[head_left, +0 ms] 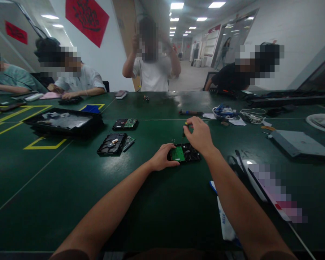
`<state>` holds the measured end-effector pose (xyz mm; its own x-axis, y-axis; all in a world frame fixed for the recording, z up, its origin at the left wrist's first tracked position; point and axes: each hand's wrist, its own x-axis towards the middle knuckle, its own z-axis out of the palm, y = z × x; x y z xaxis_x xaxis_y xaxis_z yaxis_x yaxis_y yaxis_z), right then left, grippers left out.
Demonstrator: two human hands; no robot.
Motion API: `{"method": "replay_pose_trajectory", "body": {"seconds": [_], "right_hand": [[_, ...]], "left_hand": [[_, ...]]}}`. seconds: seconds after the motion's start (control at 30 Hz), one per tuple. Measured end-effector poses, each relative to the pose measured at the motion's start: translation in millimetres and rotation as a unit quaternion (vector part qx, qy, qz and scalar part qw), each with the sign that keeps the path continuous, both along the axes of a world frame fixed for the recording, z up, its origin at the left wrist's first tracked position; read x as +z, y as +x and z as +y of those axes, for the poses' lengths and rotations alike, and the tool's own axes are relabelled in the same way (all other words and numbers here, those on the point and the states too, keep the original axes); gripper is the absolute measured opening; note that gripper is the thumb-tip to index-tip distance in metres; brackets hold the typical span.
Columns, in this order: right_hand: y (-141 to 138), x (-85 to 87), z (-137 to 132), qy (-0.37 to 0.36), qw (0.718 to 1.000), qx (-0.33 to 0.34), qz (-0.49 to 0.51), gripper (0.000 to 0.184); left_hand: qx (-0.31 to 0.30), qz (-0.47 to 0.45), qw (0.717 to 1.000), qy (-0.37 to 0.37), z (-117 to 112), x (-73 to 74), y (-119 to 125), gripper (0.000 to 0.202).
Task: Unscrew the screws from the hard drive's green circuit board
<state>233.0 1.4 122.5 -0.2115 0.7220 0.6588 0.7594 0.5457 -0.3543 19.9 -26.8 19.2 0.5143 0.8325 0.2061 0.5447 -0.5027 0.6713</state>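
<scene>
A hard drive (193, 153) lies on the green table with its green circuit board (178, 154) facing up. My left hand (164, 157) grips the drive's left end, thumb along the near edge and fingers at the far edge. Above the drive, my right hand (199, 134) is closed around a small screwdriver (183, 130) with a dark handle and a yellow top, pointing down at the board. Its tip is too small to make out. Several tiny screws (172, 140) lie just behind the drive.
Left of the drive are another hard drive (125, 124), an upturned drive casing (111, 144), a loose circuit board (129, 143) and a black tray (65, 121). Cables (224, 111) and a grey metal box (302, 143) lie to the right. Several people sit across the table.
</scene>
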Motion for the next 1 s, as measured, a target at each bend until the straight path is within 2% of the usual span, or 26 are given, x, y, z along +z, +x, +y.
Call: {"method": "replay_pose_trajectory", "body": {"seconds": [0.13, 0.43, 0.73, 1.0], "right_hand": [[0.2, 1.0, -0.7, -0.005, 1.000, 0.005, 0.006, 0.005], [-0.7, 0.8, -2.5, 0.009, 1.000, 0.006, -0.011, 0.012], [2.4, -0.6, -1.3, -0.007, 1.000, 0.011, -0.013, 0.015], [2.8, -2.1, -0.1, -0.010, 1.000, 0.003, 0.005, 0.010]], "left_hand": [[0.002, 0.003, 1.000, -0.004, -0.6, 1.8, 0.3, 0.080], [0.001, 0.002, 1.000, -0.001, -1.2, 0.8, 0.8, 0.081], [0.001, 0.003, 1.000, 0.001, 0.1, 0.0, 3.1, 0.080], [0.001, 0.004, 1.000, 0.001, -1.1, 0.5, 3.1, 0.080]]}}
